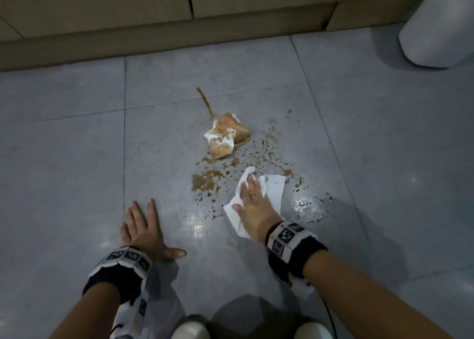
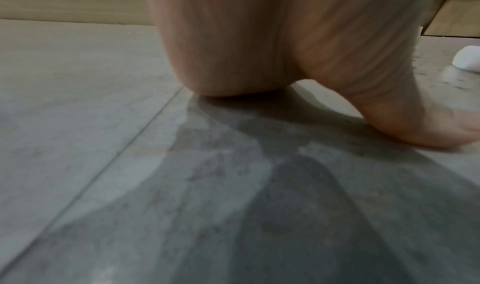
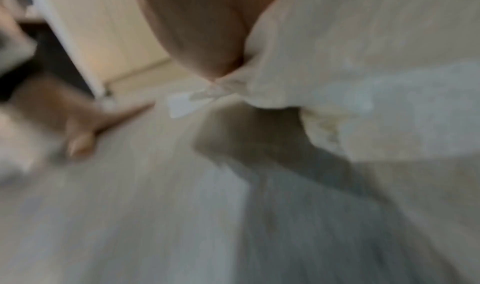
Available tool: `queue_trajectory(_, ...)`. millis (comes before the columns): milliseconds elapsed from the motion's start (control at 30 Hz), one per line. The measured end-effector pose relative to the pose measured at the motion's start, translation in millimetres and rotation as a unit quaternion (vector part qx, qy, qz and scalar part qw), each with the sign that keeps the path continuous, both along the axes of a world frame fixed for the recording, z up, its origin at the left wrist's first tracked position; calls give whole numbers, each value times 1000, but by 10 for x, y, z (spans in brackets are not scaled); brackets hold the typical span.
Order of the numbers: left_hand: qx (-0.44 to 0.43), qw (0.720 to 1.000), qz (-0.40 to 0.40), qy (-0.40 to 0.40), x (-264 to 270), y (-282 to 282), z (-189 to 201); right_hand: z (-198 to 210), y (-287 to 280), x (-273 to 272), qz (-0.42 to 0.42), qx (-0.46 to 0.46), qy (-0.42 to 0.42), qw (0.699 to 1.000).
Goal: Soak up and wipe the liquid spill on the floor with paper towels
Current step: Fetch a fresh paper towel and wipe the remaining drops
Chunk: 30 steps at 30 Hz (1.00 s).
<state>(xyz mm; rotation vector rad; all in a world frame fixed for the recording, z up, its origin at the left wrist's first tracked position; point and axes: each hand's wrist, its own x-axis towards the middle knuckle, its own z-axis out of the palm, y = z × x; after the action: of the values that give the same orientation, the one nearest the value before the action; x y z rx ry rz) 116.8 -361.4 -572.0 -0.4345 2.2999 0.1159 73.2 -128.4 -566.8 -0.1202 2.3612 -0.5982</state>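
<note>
While the right hand (image 1: 252,197) is pressed flat, fingers straight, on a clean paper towel (image 1: 272,192) on the floor (image 1: 77,146), the brown spill (image 1: 205,182) lies just to its left & ahead, w/ the left hand (image 1: 143,225) spread flat, holding nothing.

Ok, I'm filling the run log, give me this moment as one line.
right hand presses clean paper towel on floor | left hand flat, bracing | soaked towel lies in brown spill | wiping unfinished

white paper towel (image 1: 273,192): flat on floor | soaked brown towel wad (image 1: 227,136): crumpled | brown spill (image 1: 205,182): scattered between them
</note>
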Motion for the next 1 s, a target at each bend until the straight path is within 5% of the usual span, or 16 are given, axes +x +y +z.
queue_trajectory(100,7,1000,1,-1,18,0,7,350,266,-124,-165,-106,11,980)
queue_trajectory(167,8,1000,-1,2,20,-7,-1,493,451,-116,-200,-123,61,970)
queue_trajectory(333,18,1000,5,4,20,-4,18,283,437,182,26,48,51,997)
queue_trajectory(500,36,999,14,31,46,8,30,-59,-64,575,233,79,56,968)
queue_trajectory(633,29,999,12,25,38,1,11,-233,-219,515,308,103,31,945)
queue_trajectory(1000,-4,1000,4,2,-10,23,-40,-309,-202,317,429,87,160,885)
